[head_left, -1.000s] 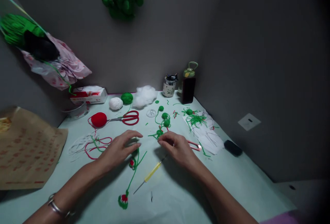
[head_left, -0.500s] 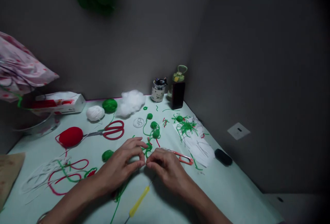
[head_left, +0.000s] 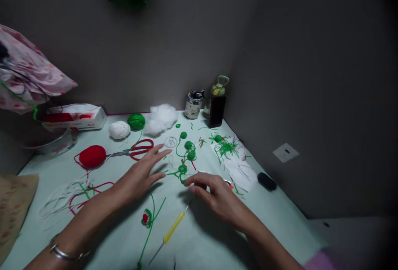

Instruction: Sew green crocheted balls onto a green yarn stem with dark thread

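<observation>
My left hand (head_left: pixel 141 175) hovers over the table with its fingers spread and nothing in them. My right hand (head_left: pixel 214 195) is loosely curled, thumb and index finger a little apart, beside a small green crocheted piece (head_left: pixel 182 169) with loose yarn ends. Whether its fingertips touch that yarn I cannot tell. Partly hidden behind this hand are orange-handled thread snips (head_left: pixel 229 184). Below the hands lie a yellow-handled crochet hook (head_left: pixel 174 227) and a small red, white and green crocheted piece (head_left: pixel 146 218) with long green tails.
Red-handled scissors (head_left: pixel 141 149), a red yarn ball (head_left: pixel 92 156), a white ball (head_left: pixel 119 130) and a green ball (head_left: pixel 136 121) lie at the left. White stuffing (head_left: pixel 161 119), a pen jar (head_left: pixel 193 106) and a phone (head_left: pixel 217 112) stand behind. Green scraps (head_left: pixel 226 149) cover paper at right.
My hands have moved apart; the left has gone up and left, opening its fingers. The red and green crocheted piece shows more fully now. The view has shifted slightly.
</observation>
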`<state>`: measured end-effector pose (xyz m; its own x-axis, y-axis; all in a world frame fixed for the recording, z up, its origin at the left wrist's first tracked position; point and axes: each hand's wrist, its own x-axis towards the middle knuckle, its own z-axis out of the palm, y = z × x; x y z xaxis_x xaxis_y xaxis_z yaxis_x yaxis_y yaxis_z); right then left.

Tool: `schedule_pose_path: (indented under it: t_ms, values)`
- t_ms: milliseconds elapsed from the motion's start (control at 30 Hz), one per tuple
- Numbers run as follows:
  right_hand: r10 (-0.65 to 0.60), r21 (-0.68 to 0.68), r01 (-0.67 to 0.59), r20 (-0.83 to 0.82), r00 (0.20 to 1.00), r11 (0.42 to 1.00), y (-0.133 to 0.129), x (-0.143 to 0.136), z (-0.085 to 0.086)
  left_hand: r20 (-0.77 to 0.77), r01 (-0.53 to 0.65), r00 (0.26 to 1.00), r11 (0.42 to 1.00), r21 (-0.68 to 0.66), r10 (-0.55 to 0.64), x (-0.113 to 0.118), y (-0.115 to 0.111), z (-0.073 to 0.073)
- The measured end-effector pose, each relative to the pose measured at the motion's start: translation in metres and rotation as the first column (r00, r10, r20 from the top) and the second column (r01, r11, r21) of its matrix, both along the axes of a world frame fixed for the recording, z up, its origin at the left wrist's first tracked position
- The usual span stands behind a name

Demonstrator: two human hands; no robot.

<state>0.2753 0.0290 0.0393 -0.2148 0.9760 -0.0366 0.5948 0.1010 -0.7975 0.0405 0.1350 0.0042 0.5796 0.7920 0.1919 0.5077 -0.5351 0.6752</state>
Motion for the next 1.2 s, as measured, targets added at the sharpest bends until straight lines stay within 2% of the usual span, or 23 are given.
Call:
schedule_pose_path:
  t_ms: [100,167,333,467,600,767,867,967,1067,1133,1200]
  values:
    - [0.136,-0.008,-0.136,0.098,0.986,0.991,-0.016,0.002,0.0,-0.025,-0.009,1.0,0.997,0.074,0.011,-0.006,-0.005,-0.007]
    - [0.172,-0.019,-0.171,0.136,0.976,0.985,-0.027,0.007,-0.005,-0.005,0.006,1.0,0.998,0.066,-0.006,-0.013,-0.011,-0.005]
    - [0.018,0.004,-0.019,0.158,0.987,1.0,-0.051,0.017,-0.025,0.091,-0.043,0.995,0.999,0.005,0.043,-0.034,-0.032,0.009]
    - [-0.01,0.12,-0.014,0.196,0.981,0.993,-0.051,0.022,-0.029,0.099,-0.13,0.985,0.988,-0.089,0.138,-0.049,-0.049,0.017]
    - [-0.088,0.244,0.006,0.328,0.94,0.97,-0.027,0.02,-0.022,0.078,-0.212,0.971,0.967,-0.139,0.224,-0.061,-0.064,0.015]
    - [0.0,0.277,-0.209,0.603,0.798,0.938,0.018,-0.009,-0.028,0.167,-0.269,0.941,0.95,-0.159,0.294,-0.066,-0.079,0.002]
    - [0.018,0.267,-0.26,0.665,0.747,0.928,0.041,-0.034,-0.038,0.195,-0.306,0.921,0.936,-0.173,0.337,-0.068,-0.084,-0.005]
    - [0.085,0.28,-0.348,0.658,0.748,0.894,0.062,-0.054,-0.048,0.199,-0.31,0.918,0.934,-0.176,0.342,-0.07,-0.085,-0.01]
    - [0.146,0.269,-0.406,0.65,0.746,0.873,0.078,-0.059,-0.053,0.205,-0.313,0.914,0.931,-0.188,0.349,-0.072,-0.085,-0.015]
    - [0.11,0.292,-0.371,0.637,0.763,0.882,0.083,-0.048,-0.047,0.201,-0.331,0.906,0.92,-0.211,0.372,-0.075,-0.085,-0.017]
    - [0.024,0.343,-0.272,0.582,0.813,0.899,0.084,-0.022,-0.033,0.189,-0.379,0.884,0.892,-0.247,0.428,-0.079,-0.085,-0.019]
